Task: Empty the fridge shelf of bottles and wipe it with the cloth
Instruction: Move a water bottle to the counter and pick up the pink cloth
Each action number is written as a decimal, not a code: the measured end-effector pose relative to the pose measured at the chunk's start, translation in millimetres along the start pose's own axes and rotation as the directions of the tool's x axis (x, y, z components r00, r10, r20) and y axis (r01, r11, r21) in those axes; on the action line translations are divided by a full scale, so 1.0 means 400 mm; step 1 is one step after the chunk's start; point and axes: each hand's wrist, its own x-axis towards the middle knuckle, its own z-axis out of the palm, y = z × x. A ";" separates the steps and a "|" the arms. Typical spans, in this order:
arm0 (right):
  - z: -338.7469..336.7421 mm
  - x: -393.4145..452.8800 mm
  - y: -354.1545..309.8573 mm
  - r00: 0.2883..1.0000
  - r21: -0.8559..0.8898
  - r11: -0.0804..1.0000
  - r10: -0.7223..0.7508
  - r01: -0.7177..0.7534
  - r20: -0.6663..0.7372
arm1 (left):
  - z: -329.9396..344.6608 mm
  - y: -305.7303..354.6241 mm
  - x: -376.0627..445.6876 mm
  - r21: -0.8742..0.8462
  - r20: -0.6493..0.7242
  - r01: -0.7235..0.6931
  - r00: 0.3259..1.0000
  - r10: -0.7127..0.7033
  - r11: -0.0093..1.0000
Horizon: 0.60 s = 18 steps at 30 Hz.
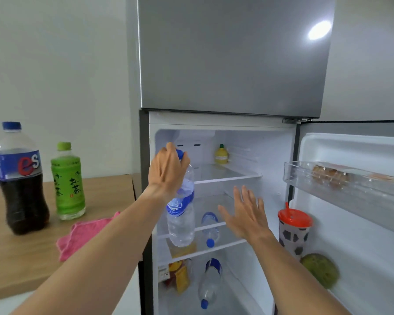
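My left hand (167,170) grips the blue-capped neck of a clear water bottle (181,220) and holds it upright at the open fridge's left front edge. My right hand (245,214) hovers open and empty, fingers spread, in front of the middle glass shelf (225,223). On that shelf another water bottle (210,228) lies on its side. A small yellow bottle (221,154) stands on the top shelf (228,177). A pink cloth (84,234) lies on the wooden counter (21,264), beside a cola bottle (21,178) and a green tea bottle (68,181).
The fridge door (359,258) stands open to the right, carrying a red-lidded cup (293,230), a green fruit (320,270) and a clear door bin (341,180). A third water bottle (209,283) and yellow packets (180,276) lie on the lower shelf. The freezer door (234,53) above is closed.
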 end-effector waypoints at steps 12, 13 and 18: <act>-0.196 -0.044 -0.180 0.987 0.008 0.996 -0.090 0.092 -0.135 | -0.273 0.134 0.021 -0.165 0.044 0.029 0.999 -0.022 0.986; -0.209 -0.046 -0.199 0.985 0.014 0.995 -0.096 0.099 -0.145 | -0.304 0.136 0.028 -0.169 0.025 0.015 1.000 -0.010 0.985; -0.264 -0.049 -0.307 0.979 0.031 0.992 -0.118 0.125 -0.169 | -0.463 0.100 0.055 -0.176 -0.052 -0.076 0.996 0.068 0.981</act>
